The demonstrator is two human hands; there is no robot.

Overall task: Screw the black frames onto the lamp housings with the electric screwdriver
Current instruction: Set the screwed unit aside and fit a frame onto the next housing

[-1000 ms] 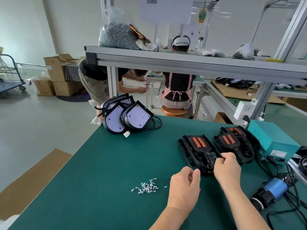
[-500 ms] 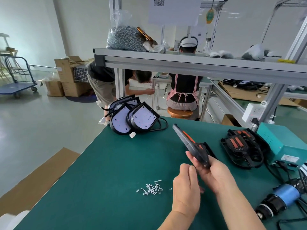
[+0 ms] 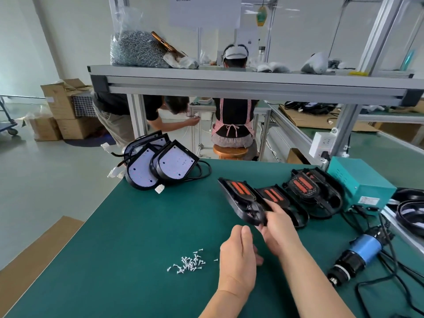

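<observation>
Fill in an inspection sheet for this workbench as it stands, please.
Surface: green mat covering the bench.
Job's things: one black frame held up, tilted; more black frames lying beside the teal power box; lamp housings piled at the far left; loose screws heaped near the hands; electric screwdriver lying at the right.
Clutter: bag of screws on the overhead shelf.
Hands: right hand grips the black frame's near end; left hand curled, contents unclear.
Cables: black cords tangled around the screwdriver.
Surroundings: seated person and stooping person at the next bench.

Teal box [image 3: 364, 182] at right, wooden stool [image 3: 230, 151] beyond the green table [image 3: 137, 226], cardboard boxes [image 3: 62, 106] far left
</observation>
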